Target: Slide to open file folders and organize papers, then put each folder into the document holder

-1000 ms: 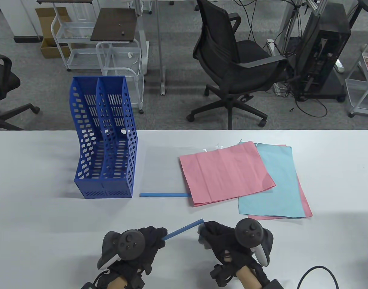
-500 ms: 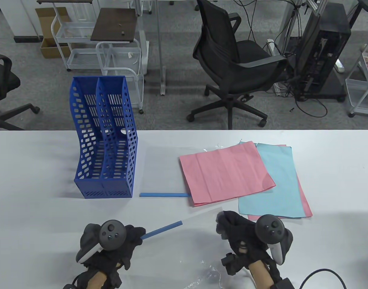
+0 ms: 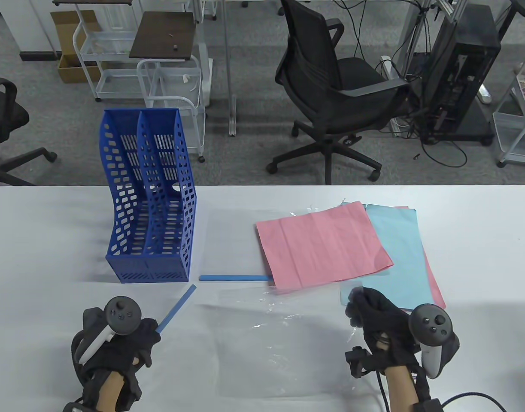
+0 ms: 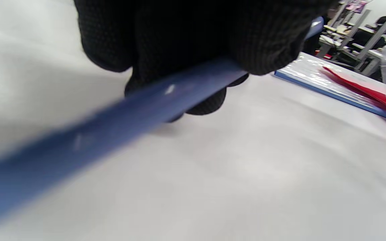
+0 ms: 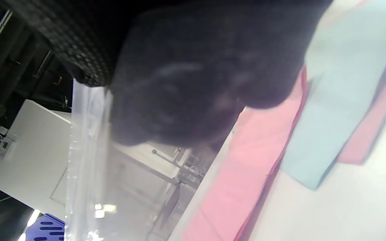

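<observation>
My left hand (image 3: pixel 153 332) grips the near end of a blue slide bar (image 3: pixel 176 307) at the front left; in the left wrist view the fingers (image 4: pixel 179 43) curl round the slide bar (image 4: pixel 112 124). My right hand (image 3: pixel 354 302) pinches the far right corner of a clear folder (image 3: pixel 283 343), which spreads flat between the hands, apart from the bar. In the right wrist view the fingers (image 5: pixel 196 83) hold the clear folder (image 5: pixel 85 160). A second clear folder (image 3: pixel 232 240) with its blue bar (image 3: pixel 234 278) lies partly under pink paper (image 3: pixel 322 244). The blue document holder (image 3: pixel 150 201) stands at the left.
Light blue paper (image 3: pixel 395 257) lies under the pink sheet, with more pink paper (image 3: pixel 438 296) beneath it, just beyond my right hand. The white table (image 3: pixel 52 257) ends at its far edge, with office chairs and carts on the floor behind.
My hands have moved apart: the left drew the blue slide bar leftward off the clear folder, and the right carried the folder's corner rightward and farther. The folder now lies spread out.
</observation>
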A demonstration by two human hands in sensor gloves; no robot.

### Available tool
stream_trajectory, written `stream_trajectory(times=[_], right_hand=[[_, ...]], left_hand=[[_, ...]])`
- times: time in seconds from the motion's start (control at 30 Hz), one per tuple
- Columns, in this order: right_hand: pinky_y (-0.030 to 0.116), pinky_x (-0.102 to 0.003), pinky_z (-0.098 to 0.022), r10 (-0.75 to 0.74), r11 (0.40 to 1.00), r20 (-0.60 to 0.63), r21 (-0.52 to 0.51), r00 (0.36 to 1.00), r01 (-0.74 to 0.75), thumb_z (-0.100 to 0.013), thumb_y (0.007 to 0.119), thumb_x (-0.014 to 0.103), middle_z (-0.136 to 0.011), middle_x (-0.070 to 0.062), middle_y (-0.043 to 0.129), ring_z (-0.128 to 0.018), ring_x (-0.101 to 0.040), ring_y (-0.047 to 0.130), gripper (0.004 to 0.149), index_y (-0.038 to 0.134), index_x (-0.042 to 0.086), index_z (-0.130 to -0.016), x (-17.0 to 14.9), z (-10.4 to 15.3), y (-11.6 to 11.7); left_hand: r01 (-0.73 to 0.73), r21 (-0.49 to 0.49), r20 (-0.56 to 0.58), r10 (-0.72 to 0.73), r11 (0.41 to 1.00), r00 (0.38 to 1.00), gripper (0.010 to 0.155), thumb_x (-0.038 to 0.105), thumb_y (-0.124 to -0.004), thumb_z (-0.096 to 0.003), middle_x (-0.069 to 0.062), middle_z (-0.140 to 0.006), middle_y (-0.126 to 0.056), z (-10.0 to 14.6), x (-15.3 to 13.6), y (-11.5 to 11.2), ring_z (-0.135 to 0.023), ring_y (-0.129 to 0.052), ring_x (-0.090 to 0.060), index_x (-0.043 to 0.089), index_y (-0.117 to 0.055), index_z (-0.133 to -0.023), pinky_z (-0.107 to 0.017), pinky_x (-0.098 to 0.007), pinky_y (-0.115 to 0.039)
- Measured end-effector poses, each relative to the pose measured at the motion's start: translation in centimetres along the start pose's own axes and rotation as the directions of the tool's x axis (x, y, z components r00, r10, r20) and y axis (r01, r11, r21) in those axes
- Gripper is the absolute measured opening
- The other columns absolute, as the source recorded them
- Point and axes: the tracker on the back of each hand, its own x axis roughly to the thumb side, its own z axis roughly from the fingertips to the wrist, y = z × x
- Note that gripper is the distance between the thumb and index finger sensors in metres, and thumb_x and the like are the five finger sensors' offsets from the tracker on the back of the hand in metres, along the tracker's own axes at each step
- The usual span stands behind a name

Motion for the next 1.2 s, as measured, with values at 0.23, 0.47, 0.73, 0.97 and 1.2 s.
stream_trajectory(times=[0.23, 0.47, 0.73, 0.97, 1.2], right_hand=[[0.092, -0.037, -0.039, 0.001, 0.993, 0.01, 0.116, 1.0, -0.002, -0.036, 0.084, 0.042, -0.047, 0.003, 0.107, -0.027, -0.012, 0.106, 0.041, 0.094, 0.021, -0.07, 0.2, 0.0, 1.5], [0.092, -0.038, -0.039, 0.05, 0.982, 0.035, 0.181, 0.998, -0.055, -0.036, 0.084, 0.042, -0.047, 0.003, 0.108, -0.027, -0.012, 0.107, 0.041, 0.094, 0.021, -0.07, 0.4, 0.2, 2.9], [0.091, -0.038, -0.039, 0.084, 0.977, 0.033, 0.192, 0.996, -0.089, -0.036, 0.084, 0.042, -0.047, 0.002, 0.108, -0.027, -0.013, 0.106, 0.042, 0.094, 0.021, -0.07, 0.3, 0.2, 3.3], [0.091, -0.039, -0.04, 0.103, 0.971, 0.047, 0.211, 0.994, -0.111, -0.036, 0.084, 0.042, -0.049, 0.002, 0.108, -0.029, -0.014, 0.107, 0.042, 0.094, 0.021, -0.07, 0.5, 0.3, 4.0], [0.09, -0.04, -0.045, 0.076, 0.959, 0.108, 0.264, 0.991, -0.102, -0.036, 0.083, 0.043, -0.054, 0.004, 0.107, -0.037, -0.015, 0.108, 0.041, 0.093, 0.025, -0.071, 1.2, 0.7, 4.7]], left_hand=[[0.077, -0.103, -0.16, -0.092, 0.992, 0.983, 0.048, 0.043, -0.091, -0.0401, -0.006, -0.052, -0.114, -0.8, -0.6, -1.0, -0.036, -0.119, -0.021, 0.014, -0.097, -0.078, -0.043, -0.043, -0.094], [0.149, -0.07, -0.262, -0.162, 0.986, 0.951, 0.046, 0.046, -0.092, -0.0388, -0.002, -0.051, -0.108, -1.4, -1.3, -1.3, -0.035, -0.111, -0.019, 0.02, -0.096, -0.077, -0.045, -0.044, -0.09], [0.161, -0.05, -0.317, -0.169, 0.986, 0.933, 0.046, 0.047, -0.092, -0.0394, -0.001, -0.055, -0.106, -1.3, -1.7, -1.1, -0.039, -0.11, -0.019, 0.023, -0.094, -0.078, -0.048, -0.045, -0.088], [0.187, 0.08, -0.289, -0.157, 0.979, 0.944, 0.049, 0.051, -0.089, -0.0405, 0.001, -0.054, -0.106, 0.5, 0.0, 0.1, -0.039, -0.109, -0.017, 0.022, -0.093, -0.079, -0.048, -0.044, -0.088], [-0.065, 0.098, 0.364, 0.025, 0.993, 0.931, 0.074, 0.055, -0.086, -0.0408, 0.001, -0.113, -0.071, 1.4, 6.8, -1.4, -0.105, -0.078, -0.029, 0.035, -0.063, -0.108, -0.076, -0.055, -0.065]])
